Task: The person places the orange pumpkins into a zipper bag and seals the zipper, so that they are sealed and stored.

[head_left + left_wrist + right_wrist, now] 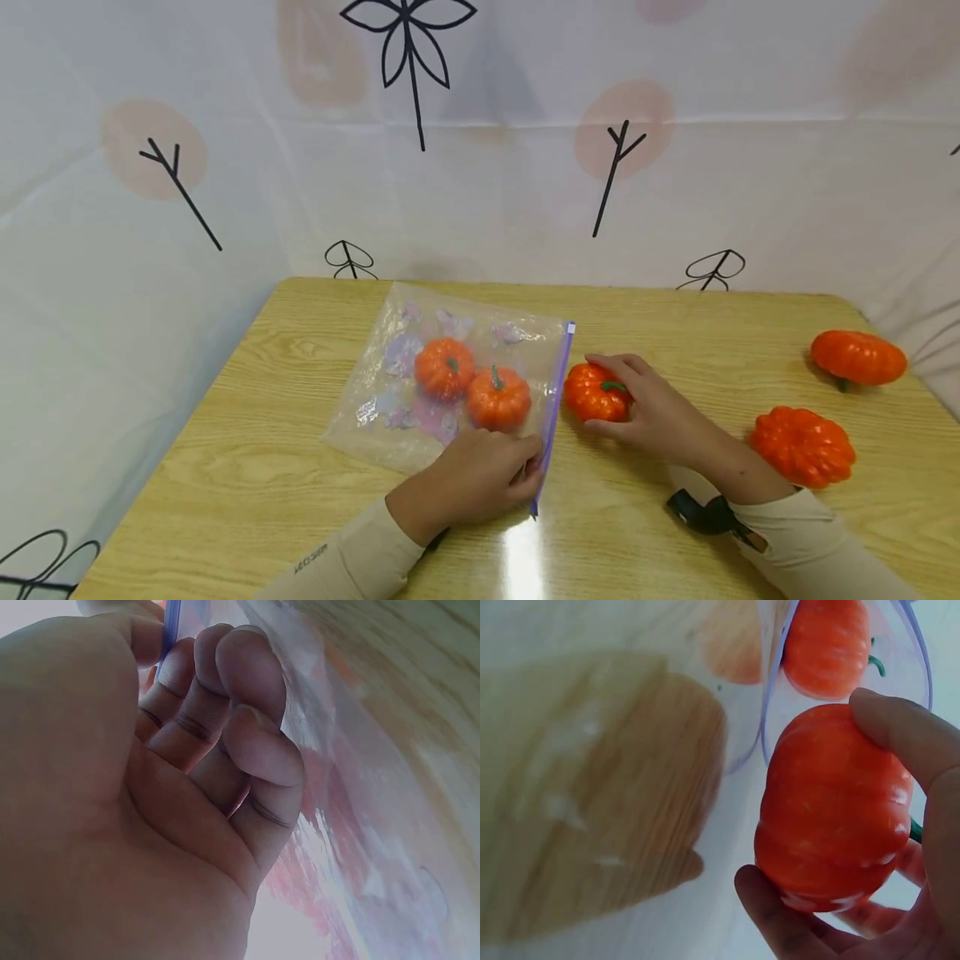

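Note:
A clear zip bag [360, 392] with a purple zip edge [556, 408] lies on the table, two small orange pumpkins [444, 367] [498, 400] inside it. My left hand [480, 477] pinches the bag's edge near the front end of the zip, its fingers curled in the left wrist view. Just right of the zip, my right hand [660, 412] grips a third orange pumpkin [588, 392] with a green stem. In the right wrist view, thumb and fingers wrap this pumpkin [832, 810] from opposite sides, and the bag's mouth [922, 645] gapes beside it.
Two more orange pumpkins sit on the right of the wooden table [247, 375]: a ribbed one [802, 447] beyond my right forearm and a flatter one [858, 357] near the far right corner. A patterned white cloth [495, 192] hangs behind the table.

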Demonstrator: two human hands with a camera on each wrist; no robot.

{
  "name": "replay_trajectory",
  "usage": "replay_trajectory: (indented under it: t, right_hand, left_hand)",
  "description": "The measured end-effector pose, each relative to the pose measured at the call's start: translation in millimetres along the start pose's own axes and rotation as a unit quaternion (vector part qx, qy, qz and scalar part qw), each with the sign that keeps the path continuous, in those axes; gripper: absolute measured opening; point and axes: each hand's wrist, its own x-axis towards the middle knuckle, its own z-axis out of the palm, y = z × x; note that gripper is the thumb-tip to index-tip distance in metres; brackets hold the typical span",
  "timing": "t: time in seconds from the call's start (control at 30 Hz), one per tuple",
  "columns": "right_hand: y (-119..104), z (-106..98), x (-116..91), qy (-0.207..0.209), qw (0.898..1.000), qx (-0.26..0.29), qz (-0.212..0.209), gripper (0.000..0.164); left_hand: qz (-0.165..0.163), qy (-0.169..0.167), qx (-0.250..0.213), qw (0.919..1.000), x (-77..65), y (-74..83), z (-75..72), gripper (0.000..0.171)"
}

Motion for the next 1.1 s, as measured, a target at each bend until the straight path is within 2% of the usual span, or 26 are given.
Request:
replay_trajectory:
  t: [0.27,0.5,0.83,1.1]
  right_hand:
    - [-7,5,0,-0.023,0.998,0.054,-0.019,0.084]
    - [-10,8,0,-0.028,0.998,0.058,-0.012,0.084]
    - [-11,13,-2,-0.043,0.994,0.082,-0.052,0.079]
    - [-10,15,-4,-0.063,0.990,0.114,-0.063,0.079]
  left_hand:
    - [0.000,0.004,0.007,1.0000,0.7,0.2,-1.0,0.019]
    - [0.000,0.005,0.001,1.0000,0.3,-0.1,-2.1,0.018]
    - [0.003,0.013,-0.002,0.9999,2.8,0.8,-1.7,0.017]
    - [0.003,0.008,-0.009,0.9999,2.3,1.5,-1.1,0.017]
